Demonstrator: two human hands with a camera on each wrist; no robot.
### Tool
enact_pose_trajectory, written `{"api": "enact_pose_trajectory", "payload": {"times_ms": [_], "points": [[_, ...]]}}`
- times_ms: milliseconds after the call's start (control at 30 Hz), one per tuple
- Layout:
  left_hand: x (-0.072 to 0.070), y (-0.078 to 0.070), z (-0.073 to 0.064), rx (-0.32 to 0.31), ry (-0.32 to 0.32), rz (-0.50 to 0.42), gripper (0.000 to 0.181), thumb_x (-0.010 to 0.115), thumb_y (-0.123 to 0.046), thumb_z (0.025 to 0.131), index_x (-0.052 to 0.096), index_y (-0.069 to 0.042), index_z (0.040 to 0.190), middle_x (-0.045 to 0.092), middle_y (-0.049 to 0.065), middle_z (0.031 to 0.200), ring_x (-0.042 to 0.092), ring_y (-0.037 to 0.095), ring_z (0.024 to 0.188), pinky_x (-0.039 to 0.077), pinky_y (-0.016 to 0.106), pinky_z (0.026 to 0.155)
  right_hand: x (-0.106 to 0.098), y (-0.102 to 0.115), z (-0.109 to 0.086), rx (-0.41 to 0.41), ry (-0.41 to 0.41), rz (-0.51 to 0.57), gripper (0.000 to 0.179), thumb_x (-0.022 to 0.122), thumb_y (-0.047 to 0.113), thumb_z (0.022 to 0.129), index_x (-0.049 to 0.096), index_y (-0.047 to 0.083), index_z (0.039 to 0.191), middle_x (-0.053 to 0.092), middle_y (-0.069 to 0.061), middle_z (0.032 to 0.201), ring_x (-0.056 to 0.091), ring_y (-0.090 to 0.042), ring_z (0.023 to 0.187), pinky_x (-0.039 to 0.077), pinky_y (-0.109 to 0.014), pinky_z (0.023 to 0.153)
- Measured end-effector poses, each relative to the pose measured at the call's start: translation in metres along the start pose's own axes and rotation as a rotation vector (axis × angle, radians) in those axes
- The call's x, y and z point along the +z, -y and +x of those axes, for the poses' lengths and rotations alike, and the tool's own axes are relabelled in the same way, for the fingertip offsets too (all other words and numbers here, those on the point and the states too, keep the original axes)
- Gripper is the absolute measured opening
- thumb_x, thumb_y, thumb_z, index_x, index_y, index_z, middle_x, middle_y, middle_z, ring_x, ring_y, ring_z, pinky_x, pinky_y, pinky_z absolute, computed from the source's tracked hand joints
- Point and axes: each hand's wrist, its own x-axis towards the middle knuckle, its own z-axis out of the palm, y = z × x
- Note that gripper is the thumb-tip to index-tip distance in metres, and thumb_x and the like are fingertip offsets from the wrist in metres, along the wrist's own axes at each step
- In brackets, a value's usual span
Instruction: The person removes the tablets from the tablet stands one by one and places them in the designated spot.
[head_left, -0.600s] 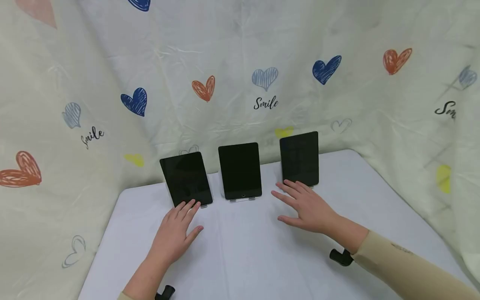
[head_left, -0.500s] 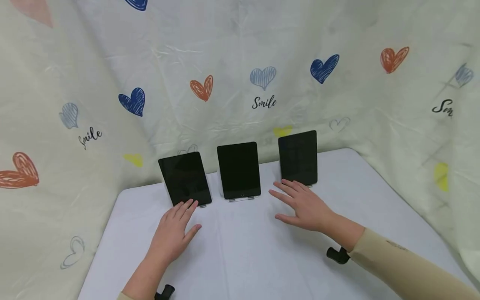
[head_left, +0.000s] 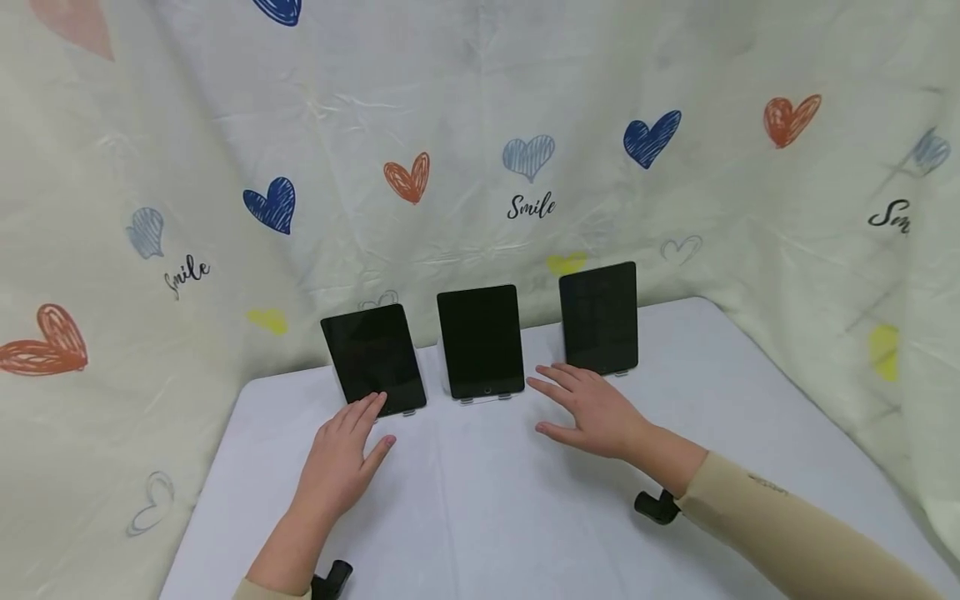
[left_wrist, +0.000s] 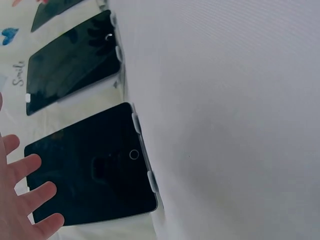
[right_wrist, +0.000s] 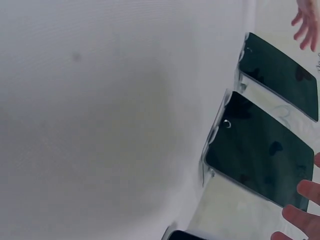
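Three black tablets with dark screens lean upright on clear stands in a row: the left tablet (head_left: 373, 354), the middle tablet (head_left: 482, 340) and the right tablet (head_left: 600, 312). My left hand (head_left: 337, 462) is spread with its fingertips overlapping the lower edge of the left tablet. In the left wrist view, the fingers (left_wrist: 37, 197) appear in front of that screen. My right hand (head_left: 596, 414) hovers with fingers apart, between the middle and right tablets and nearer the viewer. Neither hand holds anything.
A white cloth covers the table (head_left: 487, 508). Behind it hangs a pale curtain (head_left: 465, 100) printed with hearts and "Smile". Black wrist mounts show under the left wrist (head_left: 332, 579) and the right wrist (head_left: 656, 506).
My right hand has drifted left, towards the gap beside the middle tablet. The left hand has shifted slightly left and up. The tablets stay in place.
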Motion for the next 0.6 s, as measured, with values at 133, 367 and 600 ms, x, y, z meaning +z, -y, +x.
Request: {"api": "enact_pose_trajectory", "payload": {"times_ms": [133, 367, 600], "points": [[0.001, 0.0, 0.002, -0.017, 0.0, -0.035, 0.066, 0.051, -0.049, 0.1, 0.033, -0.018, 0.156, 0.04, 0.007, 0.154, 0.038, 0.031, 0.139, 0.033, 0.057, 0.108, 0.001, 0.002, 0.004, 0.008, 0.0, 0.023, 0.068, 0.057, 0.058, 0.094, 0.045, 0.022, 0.15, 0.044, -0.005, 0.151, 0.044, -0.028, 0.135, 0.037, -0.05, 0.108], [0.003, 0.005, 0.004, -0.071, 0.019, -0.117, 0.065, 0.047, -0.049, 0.102, 0.031, -0.018, 0.156, 0.039, 0.009, 0.155, 0.036, 0.033, 0.14, 0.03, 0.058, 0.11, 0.006, 0.009, 0.011, 0.051, 0.033, 0.061, 0.067, 0.055, 0.06, 0.094, 0.047, 0.022, 0.149, 0.048, -0.005, 0.148, 0.046, -0.027, 0.133, 0.038, -0.051, 0.106], [0.002, 0.011, 0.009, -0.153, 0.009, -0.169, 0.065, 0.048, -0.049, 0.102, 0.028, -0.021, 0.157, 0.037, 0.011, 0.155, 0.035, 0.035, 0.14, 0.028, 0.06, 0.11, 0.01, 0.016, 0.02, 0.063, 0.009, 0.081, 0.067, 0.055, 0.061, 0.094, 0.048, 0.023, 0.148, 0.052, -0.004, 0.143, 0.049, -0.026, 0.13, 0.04, -0.05, 0.105]]}}
